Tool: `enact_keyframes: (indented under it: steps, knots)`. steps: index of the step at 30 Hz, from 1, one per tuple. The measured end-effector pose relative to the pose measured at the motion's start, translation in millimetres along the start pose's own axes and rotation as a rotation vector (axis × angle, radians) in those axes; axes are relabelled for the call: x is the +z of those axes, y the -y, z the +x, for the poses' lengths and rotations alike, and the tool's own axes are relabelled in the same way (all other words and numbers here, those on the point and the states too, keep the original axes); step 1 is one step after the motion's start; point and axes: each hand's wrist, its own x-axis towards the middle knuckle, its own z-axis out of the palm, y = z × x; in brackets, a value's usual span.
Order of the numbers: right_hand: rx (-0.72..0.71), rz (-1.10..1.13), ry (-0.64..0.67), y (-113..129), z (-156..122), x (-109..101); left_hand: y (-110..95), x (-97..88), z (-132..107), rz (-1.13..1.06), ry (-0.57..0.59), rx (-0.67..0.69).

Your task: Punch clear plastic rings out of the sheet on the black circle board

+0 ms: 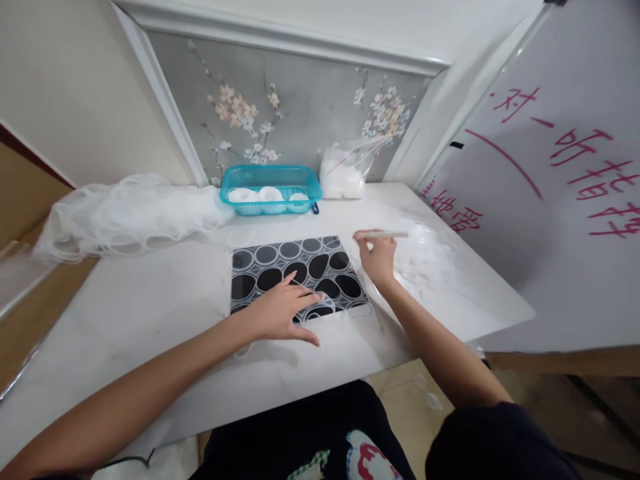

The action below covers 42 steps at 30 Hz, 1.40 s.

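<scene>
My left hand (284,308) lies over a black sheet (269,279) patterned with rows of dark ovals in pale outlines. Its fingers are spread, and part of a thin whitish ring-like outline shows by the fingertips. Just past the sheet's right edge, my right hand (378,257) is closed around a slim, pale, pen-like stick (390,234), held nearly level and pointing right. The stick is blurred, so its exact kind does not show. Under and beside the right hand lies a spread of clear and white thin scraps (425,257) on the white table (165,300).
A turquoise basket (273,175) with white rolls stands at the back, beside a clear bag (345,175) of white material. A long heap of translucent sheeting with round holes (135,213) lies at the left. A whiteboard (550,253) with red writing borders the table's right side.
</scene>
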Motion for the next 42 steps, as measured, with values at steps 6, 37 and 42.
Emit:
enact_keyframes:
  steps: [6,37,42]
  knots:
    - [0.142,0.219,0.083,-15,-37,-11,-7,-1.2,19,-0.054,-0.192,-0.014]
    - [0.212,0.458,0.446,-8,-29,-12,57,2.3,125,0.109,-0.202,-0.209]
    - [0.226,0.465,0.475,-8,-29,-14,71,-4.7,119,0.034,-0.31,-0.335]
